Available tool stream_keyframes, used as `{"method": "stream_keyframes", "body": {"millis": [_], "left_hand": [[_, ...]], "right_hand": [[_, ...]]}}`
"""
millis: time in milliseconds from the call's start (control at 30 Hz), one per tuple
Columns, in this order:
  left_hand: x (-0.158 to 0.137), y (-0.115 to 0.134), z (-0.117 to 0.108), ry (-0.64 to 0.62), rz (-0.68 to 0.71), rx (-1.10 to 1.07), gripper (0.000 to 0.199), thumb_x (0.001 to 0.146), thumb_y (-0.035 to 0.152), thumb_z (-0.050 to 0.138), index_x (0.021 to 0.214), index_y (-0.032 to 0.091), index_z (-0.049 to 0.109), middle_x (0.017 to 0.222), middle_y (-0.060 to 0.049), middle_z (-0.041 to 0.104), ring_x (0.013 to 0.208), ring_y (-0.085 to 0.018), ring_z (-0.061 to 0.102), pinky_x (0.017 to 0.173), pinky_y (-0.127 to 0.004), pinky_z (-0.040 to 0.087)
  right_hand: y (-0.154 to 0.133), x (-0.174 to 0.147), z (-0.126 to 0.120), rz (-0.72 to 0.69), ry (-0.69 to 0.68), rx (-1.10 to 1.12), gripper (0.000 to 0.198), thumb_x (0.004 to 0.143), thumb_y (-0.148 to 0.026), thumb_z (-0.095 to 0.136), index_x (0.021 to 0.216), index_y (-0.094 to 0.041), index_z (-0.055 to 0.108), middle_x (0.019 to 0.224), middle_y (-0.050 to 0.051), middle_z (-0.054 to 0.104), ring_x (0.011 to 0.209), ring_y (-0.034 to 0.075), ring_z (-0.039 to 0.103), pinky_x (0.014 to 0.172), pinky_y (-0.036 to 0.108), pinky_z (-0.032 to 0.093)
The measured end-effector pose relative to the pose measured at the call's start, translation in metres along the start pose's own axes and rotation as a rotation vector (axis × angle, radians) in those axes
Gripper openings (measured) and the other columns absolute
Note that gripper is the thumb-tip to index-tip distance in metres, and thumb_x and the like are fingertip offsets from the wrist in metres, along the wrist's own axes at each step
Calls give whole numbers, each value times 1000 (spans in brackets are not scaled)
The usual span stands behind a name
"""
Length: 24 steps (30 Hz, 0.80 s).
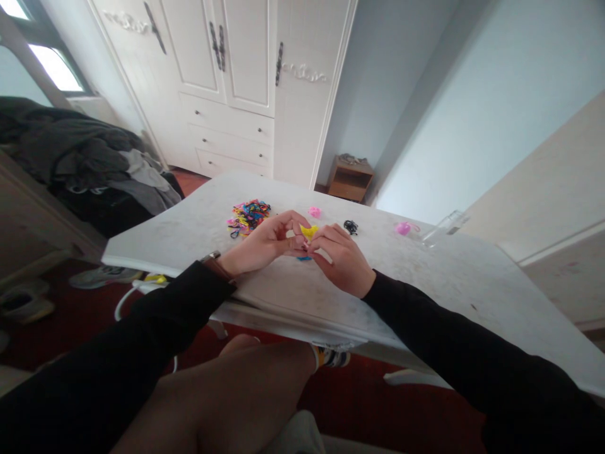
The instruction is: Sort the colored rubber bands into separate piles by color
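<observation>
My left hand (278, 236) and my right hand (338, 252) meet above the white table, fingertips pinched close together. Between them is a tiny pale pink piece (306, 245) that looks like an elastic band; the fingers cover most of it. Just behind the fingers lies a yellow pile of bands (309, 231), partly hidden. A bit of blue (304, 258) shows beneath my hands. Left of them sits a mixed heap of coloured elastic bands (250, 215). A pink pile (314, 212) lies farther back, and a black pile (350, 227) is beyond my right hand.
On the right of the white table (425, 296) are a bright pink object (403, 228) and a clear container (444, 228) lying on its side. A wardrobe (246, 82) stands behind. Clothes (94, 157) are heaped at left. My legs are below the table's near edge.
</observation>
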State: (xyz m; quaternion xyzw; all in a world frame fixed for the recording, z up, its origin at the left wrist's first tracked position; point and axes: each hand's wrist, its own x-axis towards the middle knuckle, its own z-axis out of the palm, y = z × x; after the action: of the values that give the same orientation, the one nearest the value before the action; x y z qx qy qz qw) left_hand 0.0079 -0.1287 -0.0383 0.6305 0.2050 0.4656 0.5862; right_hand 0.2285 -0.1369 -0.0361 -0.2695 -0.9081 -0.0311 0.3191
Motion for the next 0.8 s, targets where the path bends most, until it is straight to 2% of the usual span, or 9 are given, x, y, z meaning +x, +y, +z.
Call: {"method": "stream_keyframes", "body": {"millis": [167,467,633,733,800], "left_hand": [[-1,-1,-1,17,-60,-142,38,76,33,96,102,21,70,85,4,65,78,-11,72,85,-29,67],[-3,8,0,21,-144,-195,37,75,28,97,102,23,72,83,4,67,78,-12,75,89,-31,68],[-3,8,1,7,-147,-216,38,73,28,98,101,22,73,80,5,68,77,-12,75,90,-31,68],[-2,6,-1,46,-90,-158,43,71,29,100,102,20,72,79,4,71,79,-15,78,87,-34,69],[-1,5,-4,113,-36,-79,45,69,30,101,101,18,70,78,2,74,82,-19,81,84,-34,69]], "right_hand": [[1,1,-1,-8,20,32,14,105,-22,59,94,-23,67,100,8,71,96,25,61,89,42,50],[8,1,-6,-88,49,51,16,105,-25,63,93,-27,74,99,4,78,93,22,66,85,40,52],[5,3,-8,-121,65,48,19,107,-24,58,93,-25,72,97,5,78,92,22,66,85,40,54],[16,6,-17,-63,112,72,17,106,-25,57,95,-25,69,97,7,76,93,23,67,86,41,55],[38,5,-27,59,227,66,15,103,-23,59,91,-24,68,93,6,74,91,23,68,82,40,56]]}}
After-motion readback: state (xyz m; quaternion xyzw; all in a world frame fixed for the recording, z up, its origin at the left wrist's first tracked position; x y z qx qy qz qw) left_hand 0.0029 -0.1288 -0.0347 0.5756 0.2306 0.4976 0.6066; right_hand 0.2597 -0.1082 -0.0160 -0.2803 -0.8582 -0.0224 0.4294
